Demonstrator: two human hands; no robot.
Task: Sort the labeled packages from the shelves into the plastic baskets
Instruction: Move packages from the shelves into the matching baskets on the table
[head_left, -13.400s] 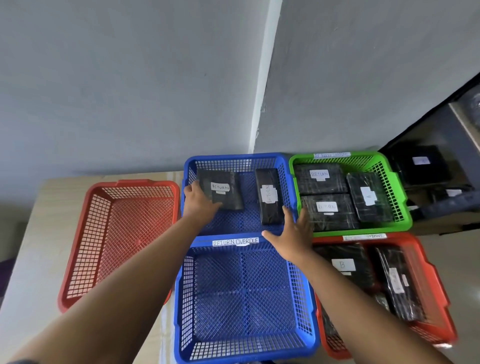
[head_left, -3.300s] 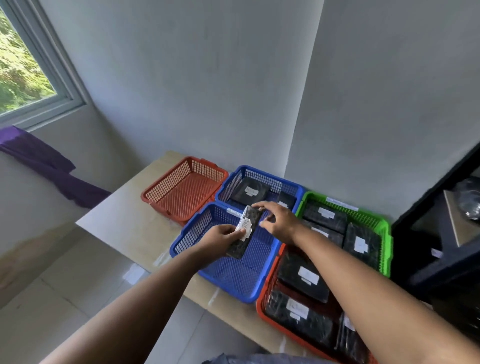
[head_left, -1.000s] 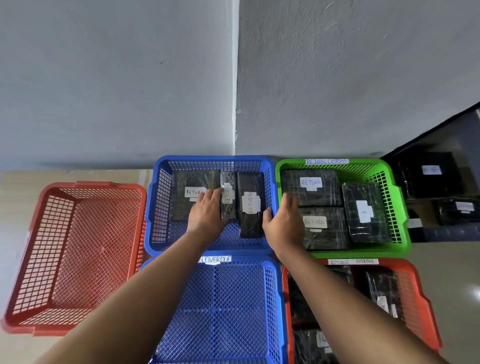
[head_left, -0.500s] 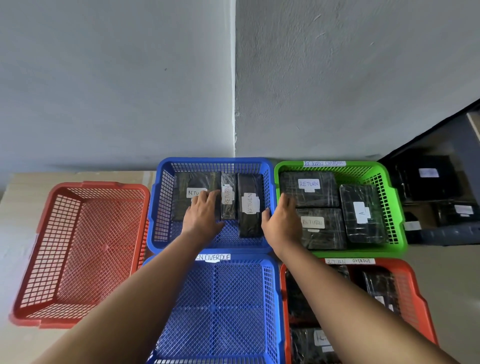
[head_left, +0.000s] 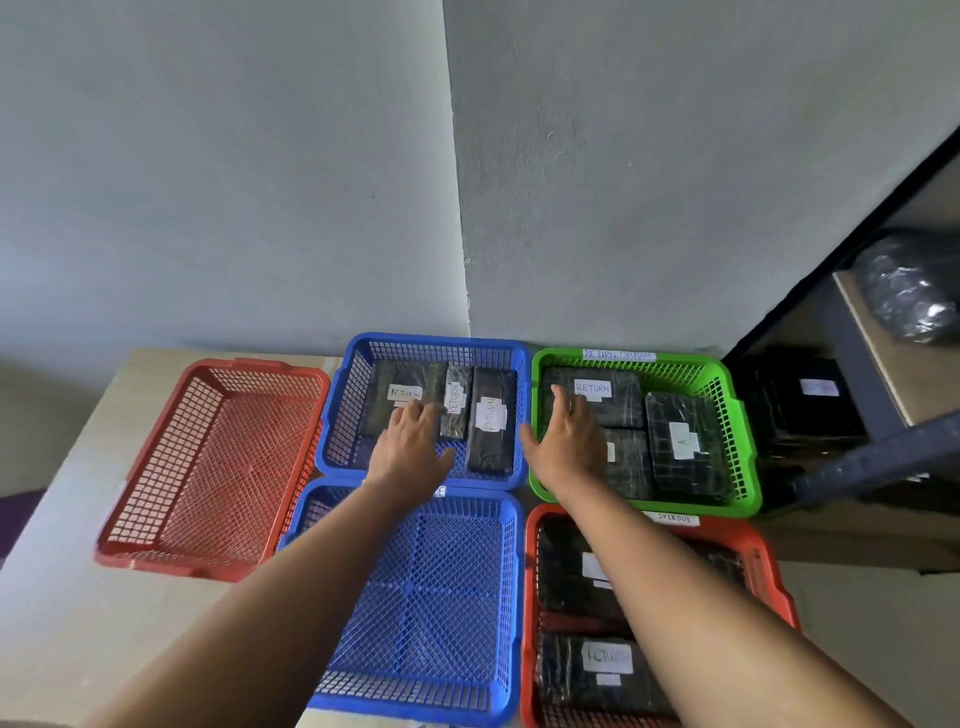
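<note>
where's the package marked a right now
Head view: the A package lies flat at the right end of the green basket, just right of the RETURN package.

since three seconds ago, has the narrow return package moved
Yes. Held above the near blue basket then, the narrow package now lies farther back in the far blue basket, between two others.

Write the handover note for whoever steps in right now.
The left grip is open, over the far blue basket, which holds three RETURN packages.
The right grip is open, over the green basket, which holds three more.
The near red basket is part filled; the near blue basket and left red basket show none.
Left to do: sort the shelf packages at right.
</note>
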